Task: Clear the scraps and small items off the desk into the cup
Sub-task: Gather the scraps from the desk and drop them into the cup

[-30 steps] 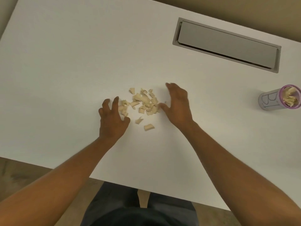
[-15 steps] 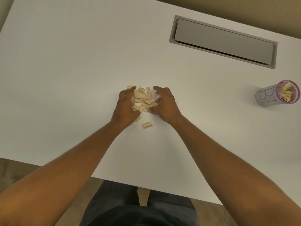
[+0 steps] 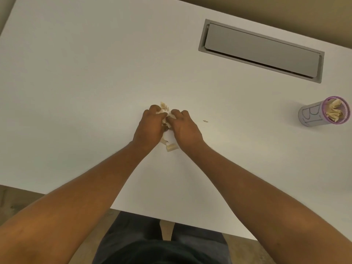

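The left hand (image 3: 149, 128) and right hand (image 3: 185, 128) are pressed together at mid-desk (image 3: 76, 92), fingers curled round a heap of tan scraps (image 3: 164, 109), most of it hidden between the palms. One loose scrap (image 3: 172, 147) is seen just below the wrists, a tiny bit (image 3: 205, 121) to the right. The cup (image 3: 312, 116), already holding scraps, is set well apart at the right edge, below a grey cable hatch (image 3: 261, 50)
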### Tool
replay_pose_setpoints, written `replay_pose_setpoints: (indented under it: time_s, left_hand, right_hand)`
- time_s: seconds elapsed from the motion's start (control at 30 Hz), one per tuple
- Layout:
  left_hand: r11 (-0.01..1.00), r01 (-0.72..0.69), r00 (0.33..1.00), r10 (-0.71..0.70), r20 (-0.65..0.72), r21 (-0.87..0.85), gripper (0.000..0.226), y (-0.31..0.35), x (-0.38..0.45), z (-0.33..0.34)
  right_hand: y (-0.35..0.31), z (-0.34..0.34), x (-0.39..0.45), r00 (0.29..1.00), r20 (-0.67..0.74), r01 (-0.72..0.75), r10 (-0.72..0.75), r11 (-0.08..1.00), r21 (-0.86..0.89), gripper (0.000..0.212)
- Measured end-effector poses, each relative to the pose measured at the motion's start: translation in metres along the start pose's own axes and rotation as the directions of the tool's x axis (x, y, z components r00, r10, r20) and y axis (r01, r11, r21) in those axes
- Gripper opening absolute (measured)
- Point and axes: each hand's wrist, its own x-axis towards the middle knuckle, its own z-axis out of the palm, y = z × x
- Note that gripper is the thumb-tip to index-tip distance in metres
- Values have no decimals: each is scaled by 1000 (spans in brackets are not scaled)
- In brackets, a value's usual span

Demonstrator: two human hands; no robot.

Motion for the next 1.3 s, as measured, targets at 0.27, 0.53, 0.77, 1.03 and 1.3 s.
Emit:
replay_pose_setpoints:
  time_s: [0.27,0.53,0.77,1.03,1.3]
  left_hand:
    - [985,119,989,-129,-69,-125,20,0,1,7]
    - [858,267,938,-336,-87,-439,19,37,3,2]
    - [702,243,933,-358,-37,-669,17,99,11,-2]
    - [517,241,944,-321,75,-821,19,170,23,9]
    - [406,252,964,-183,192,-879,20,264,38,36]
  right_hand:
    - [15,6,4,990,-19,-133,139,974,186,24]
    - [35,-25,-12,759,260,-377,596,77,923,16]
    - [66,-68,-48,764,337,-187,550,-311,932,27]
    - [129,-113,-108,712,308,-45,631,-397,917,28]
    - [218,-168,-176,613,245,36,751,-336,941,26]
